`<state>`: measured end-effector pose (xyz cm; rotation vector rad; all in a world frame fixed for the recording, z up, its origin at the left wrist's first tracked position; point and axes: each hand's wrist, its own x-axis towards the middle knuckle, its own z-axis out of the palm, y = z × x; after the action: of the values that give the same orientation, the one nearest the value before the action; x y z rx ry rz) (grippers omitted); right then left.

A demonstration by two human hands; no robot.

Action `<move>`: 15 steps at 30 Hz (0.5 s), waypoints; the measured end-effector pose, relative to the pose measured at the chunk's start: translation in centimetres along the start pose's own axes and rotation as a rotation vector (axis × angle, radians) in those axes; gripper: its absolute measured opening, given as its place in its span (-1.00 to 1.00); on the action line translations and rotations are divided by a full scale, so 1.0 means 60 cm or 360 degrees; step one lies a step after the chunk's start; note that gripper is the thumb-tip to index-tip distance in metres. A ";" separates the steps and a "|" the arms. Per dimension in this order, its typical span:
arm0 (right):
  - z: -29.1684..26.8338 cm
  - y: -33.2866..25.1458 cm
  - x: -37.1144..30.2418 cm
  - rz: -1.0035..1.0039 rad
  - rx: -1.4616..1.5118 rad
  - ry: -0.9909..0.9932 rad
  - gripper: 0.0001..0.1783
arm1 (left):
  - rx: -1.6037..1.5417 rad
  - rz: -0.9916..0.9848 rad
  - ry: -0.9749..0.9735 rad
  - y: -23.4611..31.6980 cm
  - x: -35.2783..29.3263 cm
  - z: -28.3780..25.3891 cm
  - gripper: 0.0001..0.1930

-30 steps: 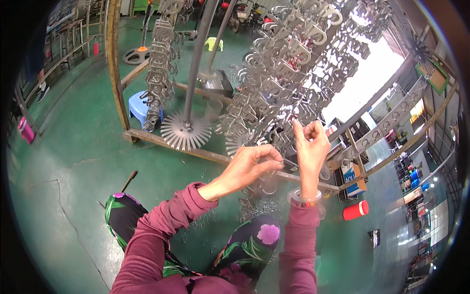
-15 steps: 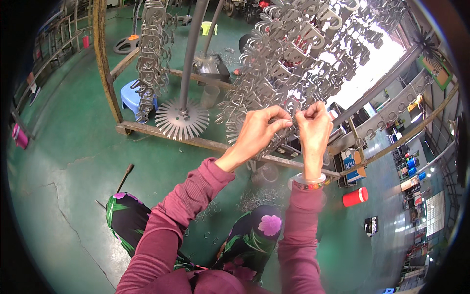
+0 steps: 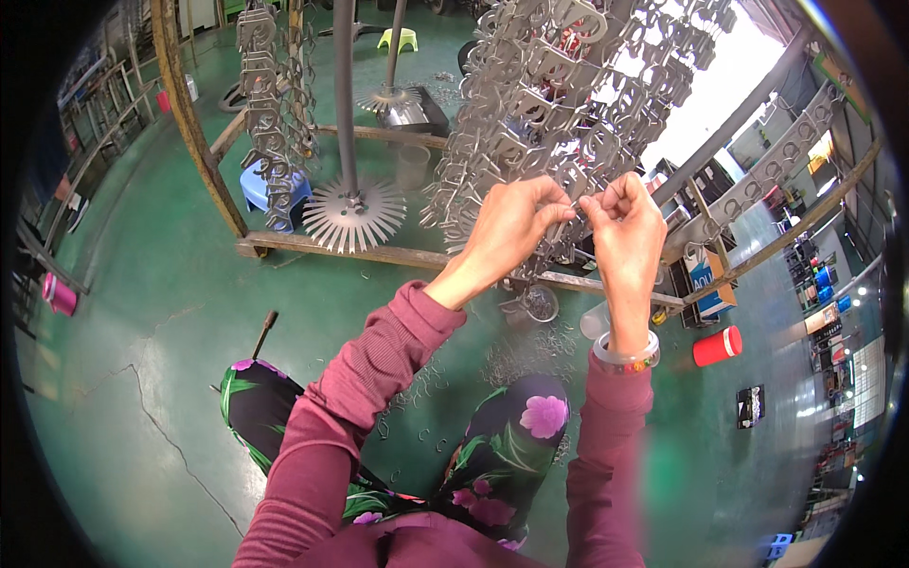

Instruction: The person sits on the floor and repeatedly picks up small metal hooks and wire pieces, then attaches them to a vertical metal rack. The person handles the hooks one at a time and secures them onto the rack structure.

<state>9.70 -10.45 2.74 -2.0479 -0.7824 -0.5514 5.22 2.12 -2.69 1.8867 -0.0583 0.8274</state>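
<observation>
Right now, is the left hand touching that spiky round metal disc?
Apart: the head view shows green floor in the gap between the left hand and the round metal disc.

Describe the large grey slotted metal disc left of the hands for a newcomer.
Find the worn brownish rack frame beyond the person's bare left hand. Inside it, follow the nearer upright grey pole to its lower end. The large grey slotted metal disc there looks bigger than the similar slotted grey disc behind it.
</observation>
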 end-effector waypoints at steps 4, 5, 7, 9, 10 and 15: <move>-0.012 0.028 -0.022 0.0062 0.0162 -0.0022 -0.76 | -0.0044 0.0094 0.0006 -0.012 -0.015 0.002 -0.85; -0.019 0.045 -0.030 0.0113 0.0160 -0.0040 -0.75 | -0.0052 0.0112 -0.0005 -0.015 -0.015 0.002 -0.85; -0.030 0.092 -0.056 0.0143 0.0079 -0.0296 -0.65 | -0.0082 0.0167 -0.0005 -0.007 -0.013 0.000 -0.85; -0.017 0.138 -0.089 0.0094 -0.0032 -0.0636 -0.54 | -0.0076 0.0150 -0.0041 -0.004 -0.013 -0.005 -0.84; -0.003 0.164 -0.105 0.0070 -0.0122 -0.0818 -0.39 | -0.0070 0.0165 -0.0050 -0.001 -0.011 -0.005 -0.84; 0.069 0.220 -0.156 0.0029 -0.0084 -0.0812 -0.46 | -0.0038 0.0122 -0.0092 0.000 0.002 0.008 -0.82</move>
<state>12.75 -15.82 -12.75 -2.2728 -1.0473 -0.0294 5.57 1.80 -2.73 1.8958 -0.1762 0.8200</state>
